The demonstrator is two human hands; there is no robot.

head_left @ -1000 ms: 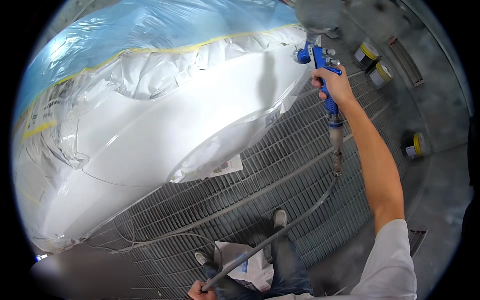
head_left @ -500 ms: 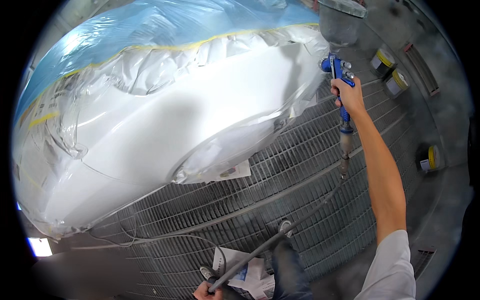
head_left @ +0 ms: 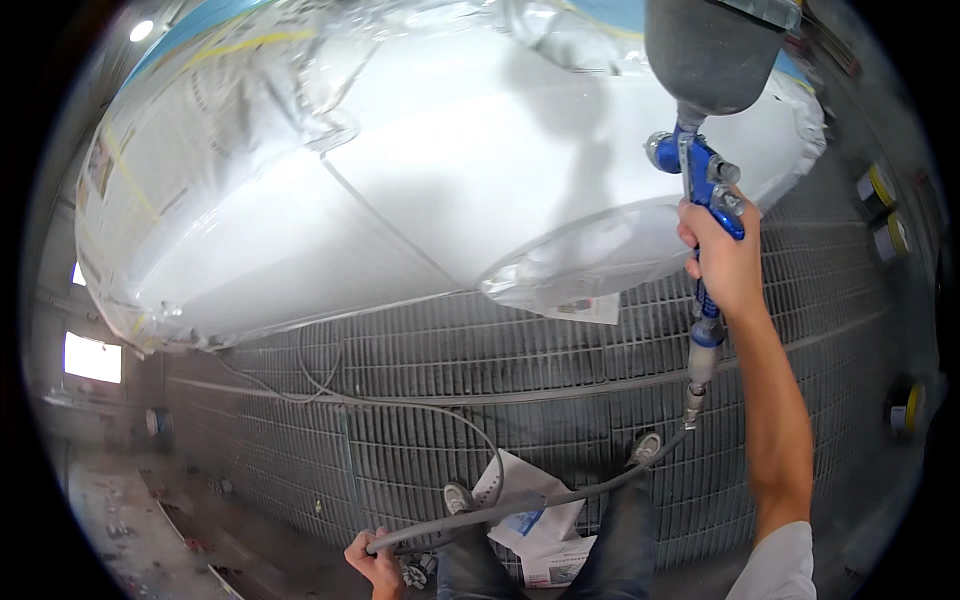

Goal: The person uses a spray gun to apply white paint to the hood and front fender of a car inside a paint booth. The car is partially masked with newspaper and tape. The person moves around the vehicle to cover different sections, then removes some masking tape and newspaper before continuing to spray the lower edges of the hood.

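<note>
My right hand (head_left: 728,258) is wrapped round the handle of a blue spray gun (head_left: 697,165), held upright in front of a white car body panel (head_left: 440,150). On top of the gun sits a grey paint cup (head_left: 712,62). A grey air hose (head_left: 560,497) runs from the gun's lower fitting down to the left. Low in the picture my left hand (head_left: 376,562) is closed round that hose, holding it off the floor. Clear film and newsprint masking (head_left: 200,120) with yellow tape cover the parts round the panel; the wheel arch is covered too.
A metal grating floor (head_left: 400,350) lies underfoot, with the hose's slack looped across it. Paper sheets (head_left: 535,515) lie between my shoes. Paint cans (head_left: 877,190) with yellow bands stand along the right side. A bright light panel (head_left: 92,357) shows at the far left.
My view has swung left, so the car appears further right. The spray gun looks closer and larger. My left hand, still on the hose, sits further left and slightly higher.
</note>
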